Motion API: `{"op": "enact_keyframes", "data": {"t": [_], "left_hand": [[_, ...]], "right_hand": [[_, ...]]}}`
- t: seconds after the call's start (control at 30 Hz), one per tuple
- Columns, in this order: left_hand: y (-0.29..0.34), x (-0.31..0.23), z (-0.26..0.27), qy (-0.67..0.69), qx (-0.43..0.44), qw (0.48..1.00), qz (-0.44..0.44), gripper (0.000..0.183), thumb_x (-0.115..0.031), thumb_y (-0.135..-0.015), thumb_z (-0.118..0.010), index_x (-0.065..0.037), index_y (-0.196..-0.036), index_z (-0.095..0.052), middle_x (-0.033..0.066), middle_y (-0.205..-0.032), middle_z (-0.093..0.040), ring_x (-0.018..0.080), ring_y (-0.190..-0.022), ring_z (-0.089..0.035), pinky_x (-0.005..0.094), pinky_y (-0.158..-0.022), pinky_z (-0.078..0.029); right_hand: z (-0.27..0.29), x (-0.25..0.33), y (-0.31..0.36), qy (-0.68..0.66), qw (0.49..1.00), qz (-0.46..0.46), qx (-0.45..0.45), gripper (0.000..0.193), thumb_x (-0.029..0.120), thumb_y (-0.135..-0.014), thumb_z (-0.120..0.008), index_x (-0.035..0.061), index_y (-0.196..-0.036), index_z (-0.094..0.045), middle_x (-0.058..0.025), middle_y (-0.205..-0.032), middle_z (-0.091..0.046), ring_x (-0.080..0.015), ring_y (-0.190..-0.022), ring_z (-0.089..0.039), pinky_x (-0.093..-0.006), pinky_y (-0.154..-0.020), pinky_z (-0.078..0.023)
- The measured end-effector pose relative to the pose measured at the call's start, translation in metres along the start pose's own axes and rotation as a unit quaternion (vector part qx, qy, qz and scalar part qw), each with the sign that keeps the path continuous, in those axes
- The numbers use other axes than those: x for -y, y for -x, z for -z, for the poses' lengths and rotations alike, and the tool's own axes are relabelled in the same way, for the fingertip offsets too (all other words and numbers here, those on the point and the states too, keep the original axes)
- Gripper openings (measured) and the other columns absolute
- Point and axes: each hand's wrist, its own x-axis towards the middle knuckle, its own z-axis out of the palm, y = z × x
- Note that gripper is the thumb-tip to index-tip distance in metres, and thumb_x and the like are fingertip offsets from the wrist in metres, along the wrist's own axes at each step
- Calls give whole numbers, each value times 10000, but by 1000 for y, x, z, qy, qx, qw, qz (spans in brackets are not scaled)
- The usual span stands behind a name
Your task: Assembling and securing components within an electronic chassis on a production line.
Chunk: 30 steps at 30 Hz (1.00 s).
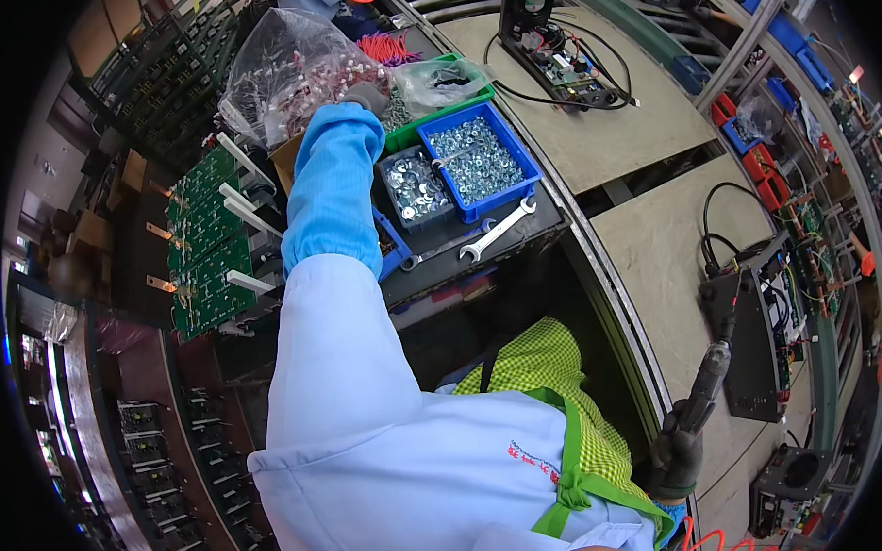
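My left hand (365, 95), gloved in grey beyond a blue sleeve cover, reaches to the clear bag of small red-and-white parts (283, 72) just left of the blue bin of washers (478, 160); I cannot tell whether its fingers are closed, since the sleeve hides them; my right hand (676, 452), in a dark glove, well right of that bin, has its fingers wrapped tight round an electric screwdriver (709, 383); a spanner (498, 231) lies on the worktop just below the bin.
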Motion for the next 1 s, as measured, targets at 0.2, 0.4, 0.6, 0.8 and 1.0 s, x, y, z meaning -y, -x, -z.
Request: {"op": "enact_keyframes", "data": {"t": [0.2, 0.4, 0.6, 0.8, 1.0], "left_hand": [[-3, -21, 46, 411, -174, 874, 193, 384, -349, -949, -499, -71, -1163, -654, 224, -1094, -660, 329, -1063, -629, 404, -893, -501], [21, -285, 167, 579, -186, 727, -319, 191, -110, -841, -557, -65, -1000, -652, 60, -773, -624, 136, -621, -570, 299, -545, -483], [91, -555, 135, 475, -124, 653, -577, 139, -151, -874, -638, -55, -971, -666, 121, -796, -672, 259, -691, -639, 374, -643, -507], [117, -637, 124, 285, -150, 774, -545, 213, -272, -874, -592, -99, -989, -639, 172, -912, -665, 389, -861, -628, 480, -775, -496], [92, -616, 154, 386, -49, 730, -562, 236, -273, -842, -671, -65, -953, -659, 181, -857, -681, 383, -810, -645, 421, -736, -516]], "right_hand": [[-12, -3, 24, 31, 998, 15, -58, 614, 268, -690, -747, 10, -1171, -465, -54, -855, -549, -91, -438, -446, -224, -350, -349], [-24, 11, 4, 0, 998, -57, -15, 473, 96, -717, -586, 13, -1167, -465, -53, -832, -502, -76, -454, -408, -221, -384, -336], [-23, 2, 28, 28, 998, -49, -32, 534, 47, -653, -621, -10, -1162, -473, -95, -851, -533, -126, -458, -476, -255, -378, -391], [1, -23, 66, -11, 995, -26, -97, 514, 108, -708, -670, 14, -1171, -467, -48, -761, -524, -100, -471, -490, -250, -406, -414], [5, -34, 76, -24, 993, -16, -116, 495, 101, -713, -668, 20, -1160, -470, -51, -783, -530, -110, -470, -487, -249, -399, -387]]}}
